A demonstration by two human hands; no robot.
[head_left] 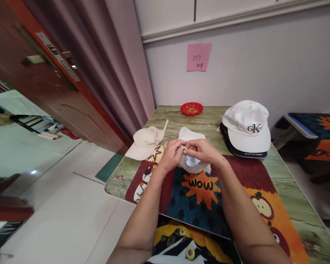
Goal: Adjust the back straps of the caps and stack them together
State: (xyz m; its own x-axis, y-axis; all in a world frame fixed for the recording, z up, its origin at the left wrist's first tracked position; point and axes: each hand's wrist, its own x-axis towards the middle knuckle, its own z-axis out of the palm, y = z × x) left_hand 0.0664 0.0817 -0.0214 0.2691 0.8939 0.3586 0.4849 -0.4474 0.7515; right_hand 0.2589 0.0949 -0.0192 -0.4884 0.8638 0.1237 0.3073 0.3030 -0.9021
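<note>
A white cap [193, 168] lies on the patterned table mat, its brim pointing to the far side and its bluish inside partly visible. Over it, my left hand [171, 154] and my right hand [202, 149] meet with fingertips pinched together. Between them is a thin pale end [183, 147] that looks like the cap's back strap; my fingers hide most of it. To the left of my left hand sits a beige cap [145, 143], its strap sticking up toward the back. No other thing shows in either hand.
Stacked caps stand at the right, a white cap [247, 121] on top of a dark one [231, 146]. A red scalloped dish [191, 109] is near the wall. The mat [178, 198] covers the table's front. A wooden door [79, 110] stands left of the table.
</note>
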